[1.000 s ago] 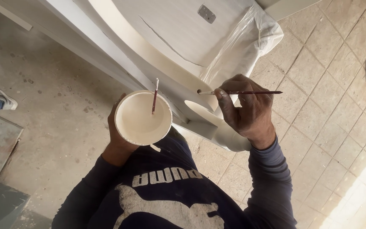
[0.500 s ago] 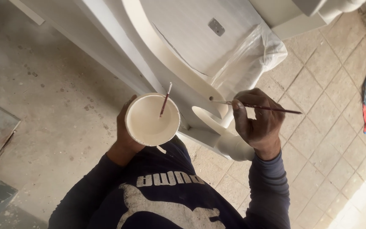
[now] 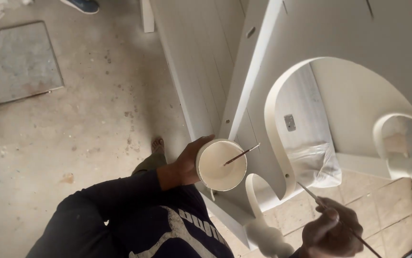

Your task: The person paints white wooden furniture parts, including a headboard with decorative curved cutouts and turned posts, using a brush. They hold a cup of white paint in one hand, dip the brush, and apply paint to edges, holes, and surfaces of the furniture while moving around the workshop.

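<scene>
While the cup sits level: the left hand (image 3: 187, 165) wraps its grip around the white cup (image 3: 222, 165), keeping the pale paint inside, a thin stick (image 3: 242, 155) leaning on the rim.
Right hand (image 3: 331, 232): closed on a fine brush (image 3: 311, 193), tip toward the white carved furniture panel (image 3: 282, 119).
Floor (image 3: 96, 119): bare concrete.

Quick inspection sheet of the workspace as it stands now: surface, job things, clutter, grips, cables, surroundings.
Surface: white furniture piece with curved cutouts, standing on the floor.
Job's things: white cup of pale paint with a stick leaning in it; thin brush.
Clutter: clear plastic wrap inside the cutout.
Grips: left hand holds the cup; right hand holds the brush.
Cables: nothing seen.
Surroundings: stained concrete floor, grey slab, tiled floor, someone's shoe.
</scene>
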